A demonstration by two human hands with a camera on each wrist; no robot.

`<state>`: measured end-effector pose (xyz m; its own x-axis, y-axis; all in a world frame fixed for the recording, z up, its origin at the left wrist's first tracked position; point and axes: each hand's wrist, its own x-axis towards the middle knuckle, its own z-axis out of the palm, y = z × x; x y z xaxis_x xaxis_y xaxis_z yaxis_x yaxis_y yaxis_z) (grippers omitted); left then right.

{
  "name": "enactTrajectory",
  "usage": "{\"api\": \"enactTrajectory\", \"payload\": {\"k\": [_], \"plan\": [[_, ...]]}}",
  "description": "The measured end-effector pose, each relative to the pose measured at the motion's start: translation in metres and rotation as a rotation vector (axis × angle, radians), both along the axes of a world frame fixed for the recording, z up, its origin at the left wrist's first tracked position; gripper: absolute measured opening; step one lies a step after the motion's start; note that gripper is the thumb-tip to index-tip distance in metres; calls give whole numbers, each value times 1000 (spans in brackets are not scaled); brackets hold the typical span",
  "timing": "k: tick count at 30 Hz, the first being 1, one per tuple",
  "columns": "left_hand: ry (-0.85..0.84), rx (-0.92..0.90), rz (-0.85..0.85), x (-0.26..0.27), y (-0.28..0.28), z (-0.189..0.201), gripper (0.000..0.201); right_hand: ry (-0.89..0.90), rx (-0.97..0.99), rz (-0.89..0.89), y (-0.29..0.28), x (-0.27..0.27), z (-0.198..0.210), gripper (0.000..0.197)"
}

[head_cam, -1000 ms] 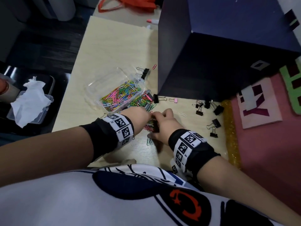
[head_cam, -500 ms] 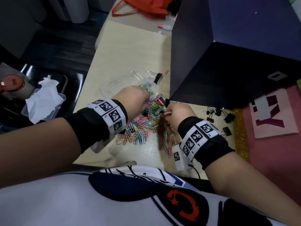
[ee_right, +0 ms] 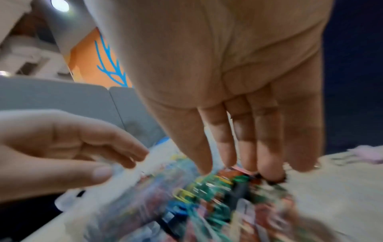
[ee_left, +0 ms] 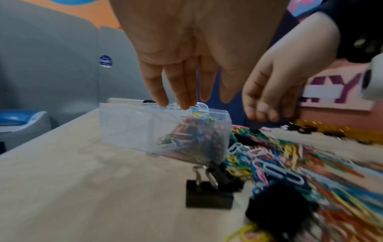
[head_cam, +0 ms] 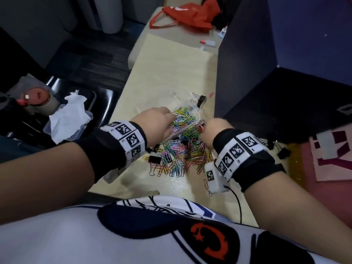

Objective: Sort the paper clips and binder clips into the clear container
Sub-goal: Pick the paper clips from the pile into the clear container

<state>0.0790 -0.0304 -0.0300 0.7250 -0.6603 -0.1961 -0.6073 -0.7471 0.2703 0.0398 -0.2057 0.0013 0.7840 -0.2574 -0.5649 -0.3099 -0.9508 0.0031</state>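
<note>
The clear container lies tipped on the pale table, with coloured paper clips inside. My left hand pinches its rim; the left wrist view shows the fingertips on the top edge of the container. A heap of paper clips covers the table in front of it, mixed with black binder clips. My right hand is beside the container mouth, its straight fingers pressing down on the clips. Another binder clip lies behind the container.
A large dark blue box stands right of the work area, with several binder clips at its base. A pink mat lies further right. A tub with tissue sits left of the table, a red bag at the far end.
The paper clips have spilled from the container into a heap on the table. Both hands moved forward from the table's front to the container, and my left hand took hold of its rim.
</note>
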Motion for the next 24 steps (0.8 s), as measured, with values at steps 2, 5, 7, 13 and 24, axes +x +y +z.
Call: {"api": "enactTrajectory", "payload": {"k": [2, 5, 7, 13, 24], "plan": [[-36, 90, -118, -6, -6, -2, 55, 154, -93, 48, -10, -15, -10, 39], [-35, 246, -164, -9, -13, -5, 58, 132, -62, -79, -19, -34, -26, 44], [-54, 292, -133, -7, -15, -4, 53, 95, 27, -191, -17, -43, -31, 48], [-140, 219, -124, -17, -24, 10, 41, -12, 124, -127, -4, -64, -40, 89], [59, 357, -386, -62, -32, -20, 43, -215, 154, 1, -12, -88, -61, 41]]}}
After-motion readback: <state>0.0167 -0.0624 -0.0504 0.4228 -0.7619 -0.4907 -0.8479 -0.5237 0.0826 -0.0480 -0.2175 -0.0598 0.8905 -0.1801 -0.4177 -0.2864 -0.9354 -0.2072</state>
